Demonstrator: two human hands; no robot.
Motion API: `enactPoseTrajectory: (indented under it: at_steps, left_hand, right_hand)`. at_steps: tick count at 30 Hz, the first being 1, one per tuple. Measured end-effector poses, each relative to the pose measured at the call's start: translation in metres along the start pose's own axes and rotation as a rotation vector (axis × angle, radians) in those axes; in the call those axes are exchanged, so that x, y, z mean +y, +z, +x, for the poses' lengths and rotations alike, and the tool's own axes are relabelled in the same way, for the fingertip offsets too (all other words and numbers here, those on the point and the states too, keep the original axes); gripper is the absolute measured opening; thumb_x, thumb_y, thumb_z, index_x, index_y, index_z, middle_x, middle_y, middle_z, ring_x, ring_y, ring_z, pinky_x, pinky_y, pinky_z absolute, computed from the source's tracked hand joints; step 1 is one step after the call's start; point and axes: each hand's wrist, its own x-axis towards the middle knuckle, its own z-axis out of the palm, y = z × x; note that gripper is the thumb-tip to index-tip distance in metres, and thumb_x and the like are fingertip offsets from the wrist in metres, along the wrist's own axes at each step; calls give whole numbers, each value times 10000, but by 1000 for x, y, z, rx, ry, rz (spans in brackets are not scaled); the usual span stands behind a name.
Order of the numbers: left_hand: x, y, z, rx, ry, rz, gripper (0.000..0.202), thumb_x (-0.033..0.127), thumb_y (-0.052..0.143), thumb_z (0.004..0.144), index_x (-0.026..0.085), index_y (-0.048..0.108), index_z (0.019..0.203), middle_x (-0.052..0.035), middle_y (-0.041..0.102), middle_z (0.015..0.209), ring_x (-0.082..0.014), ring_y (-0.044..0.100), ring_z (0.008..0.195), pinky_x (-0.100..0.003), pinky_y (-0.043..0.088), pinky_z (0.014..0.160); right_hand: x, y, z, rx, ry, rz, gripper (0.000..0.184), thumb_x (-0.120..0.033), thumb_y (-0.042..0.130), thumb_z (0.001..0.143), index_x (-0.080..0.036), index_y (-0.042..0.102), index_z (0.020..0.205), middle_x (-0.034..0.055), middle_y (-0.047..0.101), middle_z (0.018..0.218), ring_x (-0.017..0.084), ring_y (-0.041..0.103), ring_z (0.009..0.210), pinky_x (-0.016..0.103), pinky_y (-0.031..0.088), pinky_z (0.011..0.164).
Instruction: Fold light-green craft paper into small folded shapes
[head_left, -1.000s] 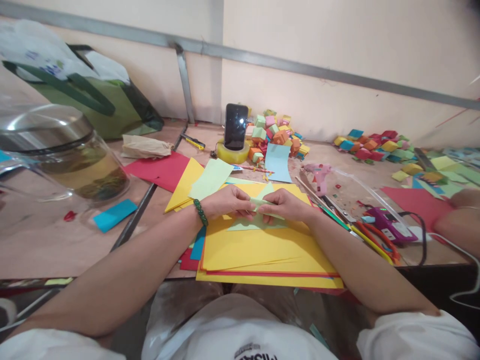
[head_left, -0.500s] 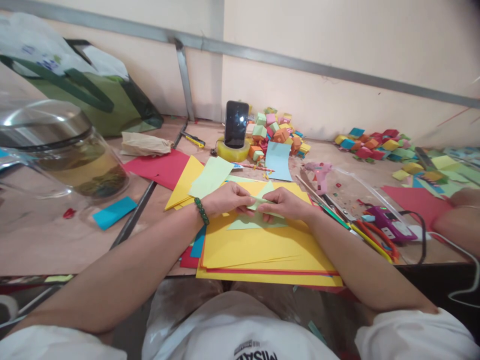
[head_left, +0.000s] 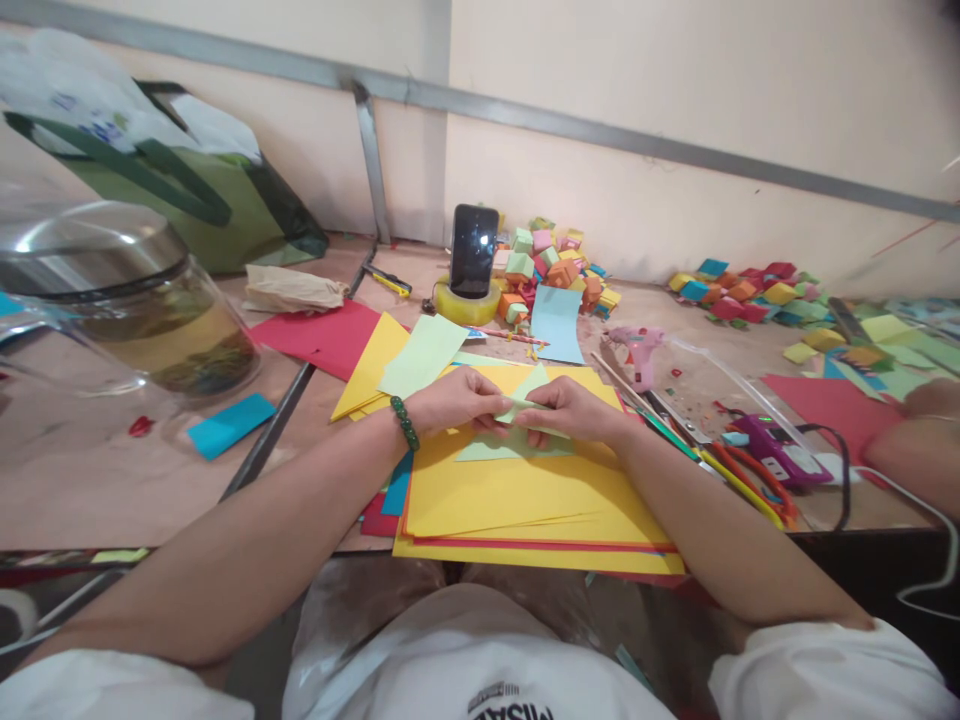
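Note:
My left hand and my right hand meet over a stack of yellow paper sheets, both pinched on a small light green paper piece that is partly folded. A flat light green strip lies on the yellow stack just under the hands. A green bead bracelet sits on my left wrist. Another light green sheet lies to the left of my hands.
A phone stands in a yellow tape roll behind the hands, beside piles of folded coloured paper cubes. A pink glue gun, scissors and pencils lie right. A glass jar and green bag stand left. Another person's arm rests far right.
Almost nothing has moved; both hands stay pinched on the green paper piece, with only slight finger shifts along the fold.

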Motion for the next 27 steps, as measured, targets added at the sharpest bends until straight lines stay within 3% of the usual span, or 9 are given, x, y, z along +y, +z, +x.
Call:
enactPoseTrajectory:
  at_steps: [17, 24, 27]
  left_hand:
    - [-2, -2, 1, -44, 26, 31, 227, 336, 714, 718, 123, 690, 641, -46, 695, 583, -148, 684, 639, -203, 492, 584]
    - [4, 1, -4, -52, -18, 35, 187, 259, 816, 594, 128, 683, 593, -16, 684, 555, -112, 653, 565, -174, 460, 542]
    - [5, -4, -4, -25, -9, -37, 232, 276, 854, 544, 128, 684, 602, -13, 690, 566, -114, 655, 569, -183, 478, 562]
  right_hand:
    - [-1, 2, 0, 40, 2, -31, 441, -586, 673, 710, -154, 658, 626, 23, 677, 542, 129, 623, 483, 200, 474, 466]
    - [-3, 2, -1, -17, -22, -21, 456, -585, 665, 723, -139, 659, 628, 31, 676, 544, 114, 600, 464, 193, 450, 460]
    - [2, -7, -1, 4, -79, 146, 429, -550, 636, 764, -128, 685, 708, 58, 710, 626, 141, 643, 532, 220, 490, 513]
